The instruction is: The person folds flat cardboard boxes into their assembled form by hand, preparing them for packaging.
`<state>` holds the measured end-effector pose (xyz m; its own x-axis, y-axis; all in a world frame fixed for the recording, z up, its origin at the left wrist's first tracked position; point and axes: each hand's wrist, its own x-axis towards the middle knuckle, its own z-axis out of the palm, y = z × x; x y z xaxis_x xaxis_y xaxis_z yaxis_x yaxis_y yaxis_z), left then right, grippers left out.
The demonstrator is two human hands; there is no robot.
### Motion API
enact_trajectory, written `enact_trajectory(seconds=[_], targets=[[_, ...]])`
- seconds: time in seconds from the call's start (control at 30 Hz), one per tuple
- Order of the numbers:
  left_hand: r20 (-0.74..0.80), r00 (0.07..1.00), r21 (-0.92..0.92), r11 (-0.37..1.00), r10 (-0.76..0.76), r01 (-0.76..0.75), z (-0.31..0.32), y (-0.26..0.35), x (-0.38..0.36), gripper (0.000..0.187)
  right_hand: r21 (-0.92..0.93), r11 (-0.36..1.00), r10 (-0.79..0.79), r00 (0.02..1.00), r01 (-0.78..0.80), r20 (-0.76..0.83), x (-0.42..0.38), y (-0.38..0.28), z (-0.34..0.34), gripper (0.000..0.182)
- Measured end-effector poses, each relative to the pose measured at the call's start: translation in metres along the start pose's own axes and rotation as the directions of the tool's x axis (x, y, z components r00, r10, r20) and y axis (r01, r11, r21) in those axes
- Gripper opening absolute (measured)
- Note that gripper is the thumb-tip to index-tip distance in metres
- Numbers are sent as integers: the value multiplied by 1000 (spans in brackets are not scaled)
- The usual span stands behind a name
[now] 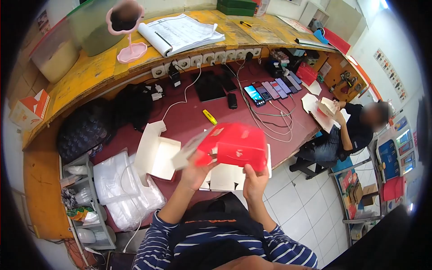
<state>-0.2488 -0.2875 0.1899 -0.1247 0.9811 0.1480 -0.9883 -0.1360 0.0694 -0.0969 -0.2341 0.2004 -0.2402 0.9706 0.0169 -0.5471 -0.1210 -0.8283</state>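
A red cardboard box (238,145), partly folded and slightly blurred, is held up in front of me over the desk edge. My left hand (196,173) is closed on its left side, near a pale flap that sticks out. At its lower right edge, my right hand (255,182) pinches the card between thumb and fingers. Beneath the box, a whitish piece of cardboard (223,177) lies at the front of the desk, partly covered. Just left of my left hand stands an open box (163,157) with a white inside and its lid raised.
Plastic bags (119,189) lie at the left by a grey rack (96,211). A yellow highlighter (209,117), several phones (275,89) and loose cables are on the maroon desk (189,130). At the right, a seated person (355,126) handles another box (327,107).
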Motion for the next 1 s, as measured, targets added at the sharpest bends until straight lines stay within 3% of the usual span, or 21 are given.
enact_trajectory(seconds=[0.07,0.1,0.2,0.27,0.3,0.33,0.37,0.4,0.43,0.47,0.53,0.6,0.67,0.7,0.77,0.8,0.87,0.9,0.93,0.97,1.0], targets=[[-188,922,792,608,338,-61,1,-21,-6,39,-19,964,-266,963,266,-31,-8,2,5,38],[-240,879,774,628,412,-83,2,-32,-9,38,-125,960,-249,968,249,15,-17,10,1,41],[-130,890,576,764,436,-290,2,-47,-10,39,263,964,-52,998,44,24,-33,30,22,37],[-244,917,453,873,317,-181,3,-40,-8,39,67,993,-99,991,93,94,-23,42,-4,36],[-341,924,307,950,171,-62,3,-34,-8,40,-345,817,-292,846,463,446,-12,41,-23,47],[-341,923,306,949,180,-72,5,-23,-8,40,-487,363,-229,582,795,780,-3,38,-35,59],[-358,933,296,953,45,68,7,-6,-6,42,-392,235,-210,440,890,873,7,36,-40,69],[-371,924,284,936,-93,208,7,9,-8,43,-596,625,-157,829,504,536,0,71,-83,67],[-369,923,376,890,-110,256,-1,24,-11,44,-261,958,0,906,121,424,4,51,-83,56],[-364,924,374,890,-119,262,-5,37,-16,44,182,940,201,899,-289,390,9,27,-83,49],[-246,962,855,442,-115,271,-11,58,-20,48,205,927,210,885,-316,415,16,-19,-70,46],[-225,974,929,302,6,213,-5,66,-20,50,229,924,190,889,-305,417,24,-38,-69,43],[1,969,780,606,249,-157,3,51,-17,51,-265,922,358,883,-283,302,29,-35,-68,34],[19,981,767,626,195,-139,-2,46,-15,51,-114,947,320,923,-301,215,26,-32,-55,29],[101,956,789,608,-276,92,-14,38,-20,54,57,969,231,962,-241,146,20,-9,-36,22],[42,992,928,373,-119,6,-13,19,-25,42,67,979,178,969,-192,172,17,4,-36,20],[-158,987,622,779,22,82,2,-10,-31,39,184,975,87,974,-127,209,7,2,-16,17],[-155,988,625,776,11,89,-1,-13,-30,39,154,988,-33,976,0,214,5,4,-13,15],[22,986,235,960,-163,153,-7,-17,-28,38,156,988,-37,978,4,207,2,5,-7,15],[251,939,-182,942,-233,283,-12,-20,-27,37,140,985,-115,988,99,105,-2,5,2,13],[251,939,-181,941,-236,285,-14,-25,-26,37,115,975,-193,981,192,5,-3,7,8,12]])
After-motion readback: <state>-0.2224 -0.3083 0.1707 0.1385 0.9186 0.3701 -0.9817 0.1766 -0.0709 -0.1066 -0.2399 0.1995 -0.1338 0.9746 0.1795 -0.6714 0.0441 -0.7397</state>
